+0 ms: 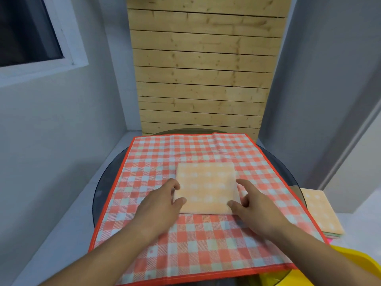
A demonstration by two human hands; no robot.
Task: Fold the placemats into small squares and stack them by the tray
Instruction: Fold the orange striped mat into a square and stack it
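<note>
Work surface: a round dark-glass table (107, 182), covered over most of its top by an open red-checked placemat (165, 149) with a red border, lying flat with light creases at its far right.

Task item: a folded placemat (206, 186), pale orange check, lies as a small square on the middle of the open placemat.

Left hand (162, 201): forearm enters from the lower left and runs diagonally toward the square. Palm down. The thumb lies on top of the square's near left corner and the fingers are curled against its left edge; the hand pinches that edge.

Right hand (253, 205): forearm enters from the lower right, angled inward. Palm down. The thumb rests on the near right corner of the square, the index finger is stretched forward along its right edge, and the other fingers are bent beside that edge. Whether they reach under the cloth cannot be told, so a grip is not confirmed. Both hands are slightly blurred.

Other items: a stack of folded placemats (321, 211), pale orange on top, sits on a white surface off the table's right side. A yellow tray (354, 263) shows at the lower right corner, near that stack, partly cut off by the picture edge. A wooden slat panel (206, 69) stands behind the table.
</note>
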